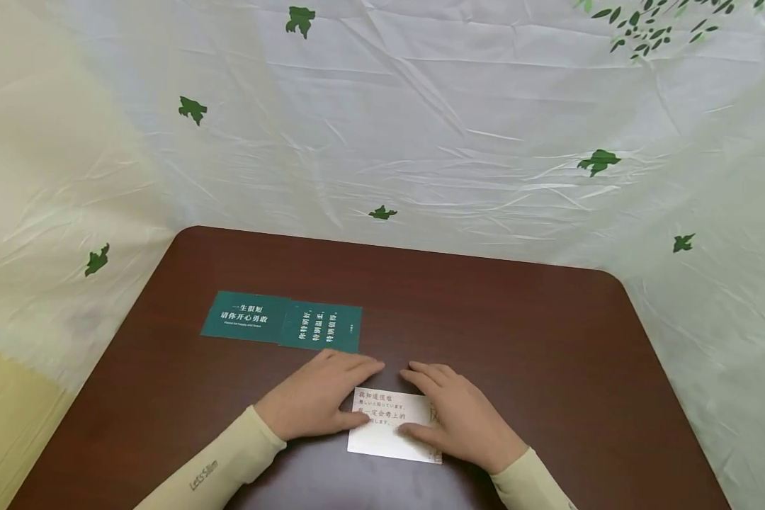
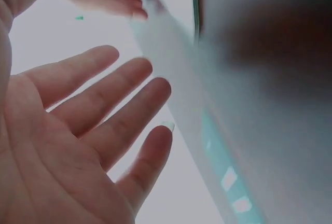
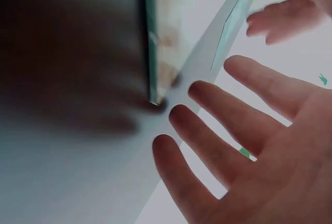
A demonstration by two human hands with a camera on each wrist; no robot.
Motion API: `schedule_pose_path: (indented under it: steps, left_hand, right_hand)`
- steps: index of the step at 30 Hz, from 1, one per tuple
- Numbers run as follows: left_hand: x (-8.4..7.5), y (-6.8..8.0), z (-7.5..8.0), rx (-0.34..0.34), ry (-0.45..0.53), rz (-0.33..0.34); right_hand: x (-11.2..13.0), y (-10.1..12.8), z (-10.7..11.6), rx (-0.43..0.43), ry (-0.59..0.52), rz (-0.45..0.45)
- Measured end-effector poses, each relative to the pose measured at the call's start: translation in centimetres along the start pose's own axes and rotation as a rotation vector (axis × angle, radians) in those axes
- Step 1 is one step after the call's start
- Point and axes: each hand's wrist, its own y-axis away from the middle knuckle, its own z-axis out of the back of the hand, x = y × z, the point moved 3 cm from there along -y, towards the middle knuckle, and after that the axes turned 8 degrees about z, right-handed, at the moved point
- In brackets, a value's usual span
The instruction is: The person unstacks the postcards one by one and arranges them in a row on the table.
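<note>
A white card (image 1: 382, 428) with printed lines of text lies on the dark brown table (image 1: 535, 333) near its front edge. My left hand (image 1: 321, 397) rests flat on the card's left part, fingers straight, thumb along its left edge. My right hand (image 1: 459, 418) lies flat over the card's right part, its thumb on the card's face. Seen from the left wrist, the left hand (image 2: 88, 130) has its fingers spread and straight. The right wrist view shows the same of the right hand (image 3: 244, 146), beside a blurred card edge (image 3: 155, 47).
Two dark green cards with white text (image 1: 245, 316) (image 1: 321, 326) lie side by side, slightly overlapping, on the table left of and beyond the hands. A crinkled white sheet with green leaf prints (image 1: 421, 127) hangs behind and around the table.
</note>
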Motion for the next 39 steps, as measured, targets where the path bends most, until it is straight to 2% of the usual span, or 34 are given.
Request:
schedule_pose_path:
  steps: [3,6,12,16,19,25,32,39]
  left_hand:
    - [-0.8,2.0,-1.2,0.017,-0.012,0.005]
    - [-1.1,3.2,-2.0,0.026,-0.029,0.034]
    - [-1.2,3.9,-3.0,0.050,-0.040,0.078]
    - [-1.1,4.1,-3.2,0.005,-0.023,0.088]
    - [-1.1,3.9,-3.2,-0.018,0.001,0.080]
    - [-0.9,3.3,-3.1,0.007,0.051,0.071]
    - [-0.9,2.6,-2.7,-0.007,0.071,0.063]
    - [0.0,0.1,-1.3,0.008,0.089,0.082]
  right_hand:
    - [0.8,1.6,-0.6,0.025,-0.026,-0.020]
    - [1.3,2.7,-1.0,0.018,-0.043,-0.041]
    - [1.6,3.6,-1.7,0.008,-0.032,-0.048]
    - [1.7,3.6,-1.7,-0.020,-0.015,-0.024]
    - [1.8,3.6,-1.7,-0.046,0.004,-0.010]
    - [2.1,3.9,-1.5,-0.077,0.013,-0.002]
    - [1.5,3.6,-0.8,-0.105,0.018,0.025]
    - [-0.3,1.9,0.1,-0.096,-0.042,-0.011]
